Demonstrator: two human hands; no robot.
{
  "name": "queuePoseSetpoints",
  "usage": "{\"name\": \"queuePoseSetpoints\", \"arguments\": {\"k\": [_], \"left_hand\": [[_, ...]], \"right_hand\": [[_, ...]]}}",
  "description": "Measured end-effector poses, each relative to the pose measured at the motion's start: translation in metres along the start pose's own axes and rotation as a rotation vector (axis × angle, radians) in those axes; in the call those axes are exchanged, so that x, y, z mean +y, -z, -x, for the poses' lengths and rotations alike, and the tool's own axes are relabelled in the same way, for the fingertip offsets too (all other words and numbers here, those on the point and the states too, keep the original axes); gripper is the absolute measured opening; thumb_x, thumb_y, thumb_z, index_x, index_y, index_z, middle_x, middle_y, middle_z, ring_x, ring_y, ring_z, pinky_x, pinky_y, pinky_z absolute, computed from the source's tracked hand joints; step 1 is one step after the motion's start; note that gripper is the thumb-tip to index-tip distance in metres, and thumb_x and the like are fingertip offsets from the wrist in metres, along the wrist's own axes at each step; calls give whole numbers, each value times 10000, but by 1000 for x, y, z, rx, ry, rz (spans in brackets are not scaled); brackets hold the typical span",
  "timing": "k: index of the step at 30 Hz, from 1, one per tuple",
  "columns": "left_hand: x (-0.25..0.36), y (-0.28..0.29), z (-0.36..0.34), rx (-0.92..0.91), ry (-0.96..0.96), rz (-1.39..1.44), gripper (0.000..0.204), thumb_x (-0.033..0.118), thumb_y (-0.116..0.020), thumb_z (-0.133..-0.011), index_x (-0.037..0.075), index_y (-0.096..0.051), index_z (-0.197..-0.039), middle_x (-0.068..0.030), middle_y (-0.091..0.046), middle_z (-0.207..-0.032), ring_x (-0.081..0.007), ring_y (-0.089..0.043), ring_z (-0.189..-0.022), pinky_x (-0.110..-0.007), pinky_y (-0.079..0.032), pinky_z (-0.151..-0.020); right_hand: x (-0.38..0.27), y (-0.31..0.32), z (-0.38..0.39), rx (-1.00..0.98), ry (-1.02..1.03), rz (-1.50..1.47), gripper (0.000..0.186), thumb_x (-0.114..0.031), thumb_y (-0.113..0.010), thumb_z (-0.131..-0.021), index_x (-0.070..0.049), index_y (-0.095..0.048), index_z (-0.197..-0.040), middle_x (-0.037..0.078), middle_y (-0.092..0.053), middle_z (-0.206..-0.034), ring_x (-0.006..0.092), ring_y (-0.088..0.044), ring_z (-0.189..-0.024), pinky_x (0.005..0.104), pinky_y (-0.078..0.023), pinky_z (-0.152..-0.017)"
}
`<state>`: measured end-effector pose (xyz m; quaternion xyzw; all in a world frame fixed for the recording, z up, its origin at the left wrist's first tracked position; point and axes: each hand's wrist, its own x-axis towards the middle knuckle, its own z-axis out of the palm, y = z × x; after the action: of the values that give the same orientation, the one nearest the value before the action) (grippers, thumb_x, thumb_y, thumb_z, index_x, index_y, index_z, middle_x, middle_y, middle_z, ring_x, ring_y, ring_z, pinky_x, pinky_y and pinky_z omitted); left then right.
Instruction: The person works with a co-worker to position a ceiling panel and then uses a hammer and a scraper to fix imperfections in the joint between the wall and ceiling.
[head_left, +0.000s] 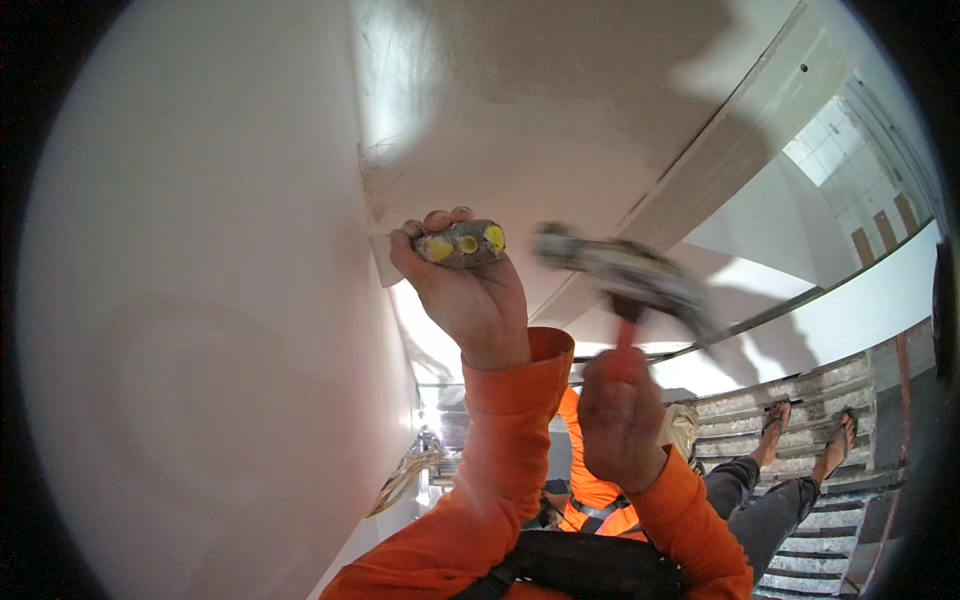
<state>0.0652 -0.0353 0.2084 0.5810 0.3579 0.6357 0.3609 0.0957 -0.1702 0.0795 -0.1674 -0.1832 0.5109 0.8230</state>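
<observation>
Left grip [478, 305] clasps a grey-yellow handle [464, 244]; right grip [620, 415], a hammer [645, 272]. We judge a skewed swing could bruise the left.

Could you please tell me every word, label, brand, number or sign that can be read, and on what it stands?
None can be read.
Grey handle in the left hand: yellow patches, no legible letters.
Hammer in the right hand: too blurred to read any marking.

The claw hammer [645, 272] in the right hand [621, 415] is right of the scraper [462, 243] in the left hand [468, 302]. A wall [210, 300] stands left of both tools
</observation>
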Motion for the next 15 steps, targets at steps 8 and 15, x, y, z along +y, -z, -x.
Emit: {"name": "queuePoseSetpoints", "arguments": {"k": [8,15], "left_hand": [[0,5,-5,-16,-5,80,186,278,-485,-1026,141,-541,-914,3,-594,-858,-171,-579,-838,-302,-511,-708],[9,7,0,22,-2,37,192,271,-486,-1025,141,-552,-899,34,-585,-849,-140,-580,-843,-283,-505,-695]], "right_hand": [[-15,4,-10,-108,-167,74,337,-316,-346,-1052,-35,-509,-963,4,-493,-629,88,-450,-517,258,-337,-468],[-12,1,-12,-243,-150,133,382,-359,-356,-1052,-13,-459,-924,34,-474,-602,121,-456,-500,284,-329,-457]]}}
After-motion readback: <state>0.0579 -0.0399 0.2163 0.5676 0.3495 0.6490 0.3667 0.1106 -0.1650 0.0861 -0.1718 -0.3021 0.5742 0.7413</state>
